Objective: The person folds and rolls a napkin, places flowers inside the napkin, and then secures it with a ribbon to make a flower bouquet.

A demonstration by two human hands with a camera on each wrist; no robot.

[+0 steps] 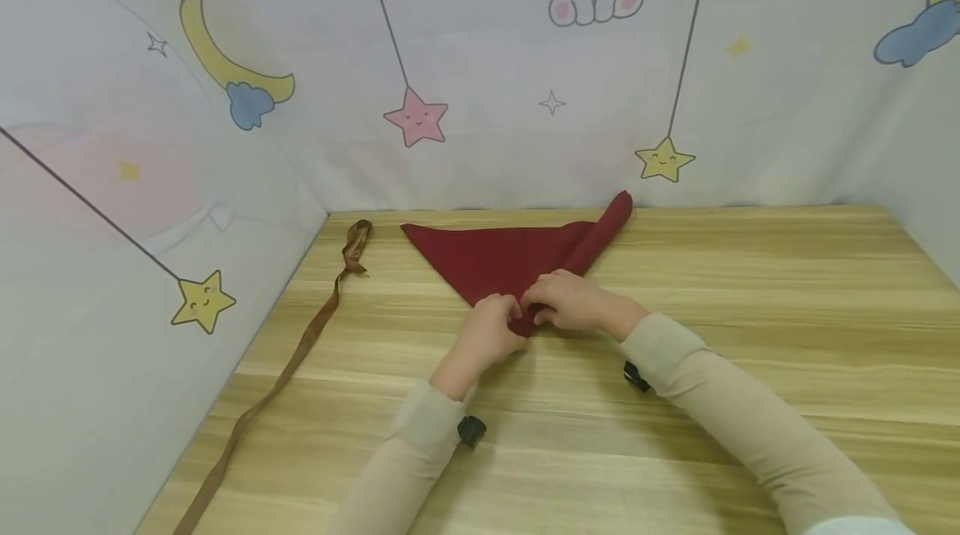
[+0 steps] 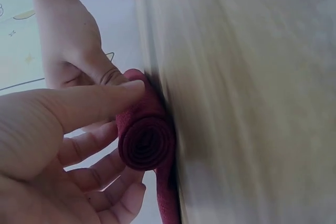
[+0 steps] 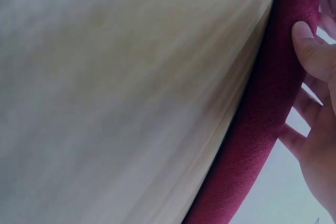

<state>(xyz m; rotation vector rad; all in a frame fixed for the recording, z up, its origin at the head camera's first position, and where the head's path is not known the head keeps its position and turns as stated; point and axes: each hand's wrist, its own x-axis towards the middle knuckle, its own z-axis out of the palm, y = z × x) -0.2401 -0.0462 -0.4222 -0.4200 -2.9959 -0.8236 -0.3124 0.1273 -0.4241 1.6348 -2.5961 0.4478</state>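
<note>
A dark red cloth (image 1: 498,256) lies on the table, its left part a flat triangle and its right side rolled into a tube (image 1: 603,235). At the near end of the roll my left hand (image 1: 491,331) holds it, thumb on one side and curved fingers on the other. The spiral layers of the rolled end (image 2: 147,144) face the left wrist view. Just right of it, my right hand (image 1: 572,302) grips the same roll. In the right wrist view its thumb (image 3: 310,45) presses on the roll, the fingers partly hidden behind.
A long brown ribbon (image 1: 318,322) runs down the left side of the wooden table (image 1: 750,293), bunched at its far end. Fabric walls (image 1: 487,177) printed with stars and moons stand behind and beside the table. Small black devices (image 1: 472,431) sit at both wrists.
</note>
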